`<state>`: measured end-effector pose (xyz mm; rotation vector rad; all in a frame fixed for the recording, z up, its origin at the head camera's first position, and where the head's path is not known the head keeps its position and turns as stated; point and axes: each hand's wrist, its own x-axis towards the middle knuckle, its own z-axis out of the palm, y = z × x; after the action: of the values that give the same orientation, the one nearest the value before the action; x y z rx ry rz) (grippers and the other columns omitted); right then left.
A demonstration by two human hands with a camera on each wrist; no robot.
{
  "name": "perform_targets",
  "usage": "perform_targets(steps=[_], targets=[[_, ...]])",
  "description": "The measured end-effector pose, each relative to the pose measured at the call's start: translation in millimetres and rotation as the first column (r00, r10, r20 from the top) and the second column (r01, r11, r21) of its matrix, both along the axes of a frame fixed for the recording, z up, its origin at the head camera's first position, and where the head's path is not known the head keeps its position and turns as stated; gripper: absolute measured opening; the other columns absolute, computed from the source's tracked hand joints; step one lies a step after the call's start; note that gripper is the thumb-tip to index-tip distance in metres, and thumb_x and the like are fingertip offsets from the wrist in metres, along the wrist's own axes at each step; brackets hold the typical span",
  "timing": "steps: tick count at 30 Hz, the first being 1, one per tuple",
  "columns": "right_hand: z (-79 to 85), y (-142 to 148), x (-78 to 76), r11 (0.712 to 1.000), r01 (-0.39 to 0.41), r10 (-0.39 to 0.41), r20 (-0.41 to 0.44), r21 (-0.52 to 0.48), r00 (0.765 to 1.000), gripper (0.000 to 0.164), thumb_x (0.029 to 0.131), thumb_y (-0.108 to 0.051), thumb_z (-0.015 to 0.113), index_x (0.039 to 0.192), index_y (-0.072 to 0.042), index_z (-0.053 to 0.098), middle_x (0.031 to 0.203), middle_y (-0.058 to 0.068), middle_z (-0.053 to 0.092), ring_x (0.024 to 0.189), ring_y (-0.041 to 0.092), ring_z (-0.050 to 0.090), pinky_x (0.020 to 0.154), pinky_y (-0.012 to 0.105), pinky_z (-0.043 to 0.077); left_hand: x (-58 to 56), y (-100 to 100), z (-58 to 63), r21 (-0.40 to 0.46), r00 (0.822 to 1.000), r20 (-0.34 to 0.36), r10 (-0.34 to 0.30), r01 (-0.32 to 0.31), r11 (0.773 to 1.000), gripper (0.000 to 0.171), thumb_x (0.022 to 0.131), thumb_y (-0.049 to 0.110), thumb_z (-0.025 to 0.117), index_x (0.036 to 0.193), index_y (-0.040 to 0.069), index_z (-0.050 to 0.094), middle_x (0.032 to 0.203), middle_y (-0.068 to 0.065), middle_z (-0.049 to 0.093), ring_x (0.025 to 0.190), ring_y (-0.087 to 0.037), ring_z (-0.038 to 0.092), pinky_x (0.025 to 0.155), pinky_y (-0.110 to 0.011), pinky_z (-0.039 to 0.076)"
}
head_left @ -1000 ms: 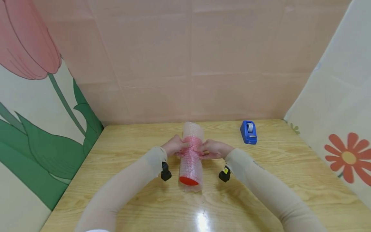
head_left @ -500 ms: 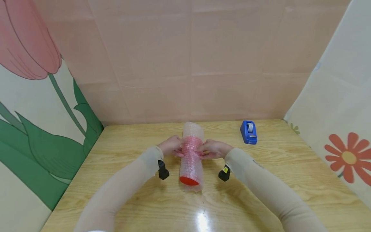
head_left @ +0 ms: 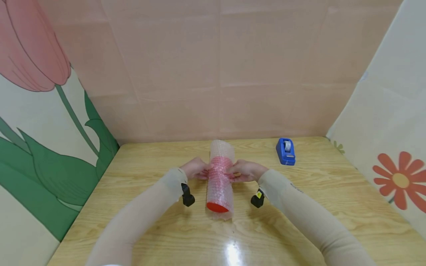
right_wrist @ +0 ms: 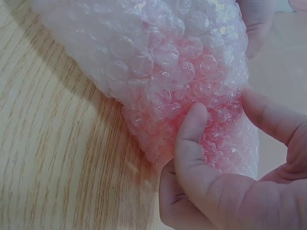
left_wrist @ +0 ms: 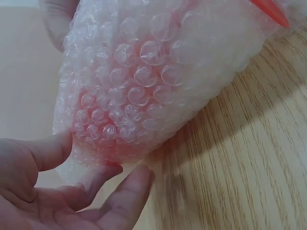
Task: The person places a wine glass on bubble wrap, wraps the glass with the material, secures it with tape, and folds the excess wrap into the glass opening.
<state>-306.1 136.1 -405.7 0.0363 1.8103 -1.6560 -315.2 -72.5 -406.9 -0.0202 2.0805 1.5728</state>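
A roll of bubble wrap [head_left: 220, 190] lies lengthwise on the wooden table, pinkish round its middle, with a red end [head_left: 217, 207] showing inside the near opening. At its left side my left hand [head_left: 196, 169] has the thumb against the wrap and bent fingers low under the edge, as the left wrist view shows. From the right, my right hand [head_left: 246, 170] grips the same pink middle. In the right wrist view its thumb and bent forefinger press into the bubbles [right_wrist: 165, 76]. What the wrap encloses is mostly hidden.
A blue tape dispenser [head_left: 285, 152] with a roll of clear tape stands at the back right of the table [head_left: 332, 192]. A pink sheet [head_left: 166, 74] rises behind, and flower-printed sheets flank both sides. Small black cameras [head_left: 188, 195] hang from the wrists.
My left hand has drawn back a little to the left, its thumb going from the top of the roll to its side. The right hand and the roll stay almost in place.
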Motion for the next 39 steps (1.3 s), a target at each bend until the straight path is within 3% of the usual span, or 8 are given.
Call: perform_targets(steps=[7, 21, 31, 39], targets=[[-0.3, 0, -1.3, 1.0, 0.004, -0.004, 0.008, 0.003, 1.0, 0.008, 0.089, -0.002, 0.058, 0.084, 0.003, 0.053, 0.087, 0.01, 0.05, 0.077, 0.016, 0.052, 0.076, 0.026, 0.052, -2.0, -1, -2.9, 0.011, 1.0, 0.008, -0.029, 0.029, 1.0, 0.032, 0.093, 0.017, 0.056, 0.108, -0.01, 0.059, 0.102, -0.023, 0.063, 0.092, -0.029, 0.063, 0.082, -0.04, 0.052], [1.3, -13, 0.1, 0.999, -0.014, 0.014, 0.007, -0.033, 1.0, 0.005, 0.089, 0.002, 0.056, 0.087, 0.005, 0.052, 0.084, 0.01, 0.054, 0.077, 0.017, 0.054, 0.077, 0.027, 0.053, -0.8, -15, 2.5, 0.014, 0.998, -0.001, -0.065, 0.065, 0.998, 0.027, 0.093, 0.014, 0.055, 0.106, -0.009, 0.061, 0.096, -0.019, 0.064, 0.083, -0.024, 0.063, 0.074, -0.035, 0.055], [-1.8, -16, 0.5, 0.997, -0.014, 0.015, 0.018, -0.08, 1.0, 0.005, 0.089, 0.003, 0.054, 0.085, 0.004, 0.051, 0.084, 0.011, 0.053, 0.076, 0.017, 0.054, 0.077, 0.028, 0.052, -0.7, -18, 6.5, -0.007, 0.999, 0.011, -0.052, 0.052, 0.999, 0.027, 0.093, 0.014, 0.056, 0.104, -0.009, 0.061, 0.094, -0.018, 0.063, 0.082, -0.024, 0.062, 0.074, -0.035, 0.055], [-6.3, -6, -1.3, 0.994, -0.041, 0.043, 0.02, -0.098, 0.999, 0.005, 0.089, 0.004, 0.053, 0.087, 0.004, 0.049, 0.084, 0.01, 0.052, 0.078, 0.018, 0.053, 0.079, 0.03, 0.051, 3.2, -7, 10.2, -0.099, 0.993, -0.089, -0.075, 0.066, 0.993, 0.023, 0.091, 0.015, 0.059, 0.094, -0.007, 0.062, 0.087, -0.015, 0.064, 0.074, -0.022, 0.062, 0.071, -0.036, 0.055]])
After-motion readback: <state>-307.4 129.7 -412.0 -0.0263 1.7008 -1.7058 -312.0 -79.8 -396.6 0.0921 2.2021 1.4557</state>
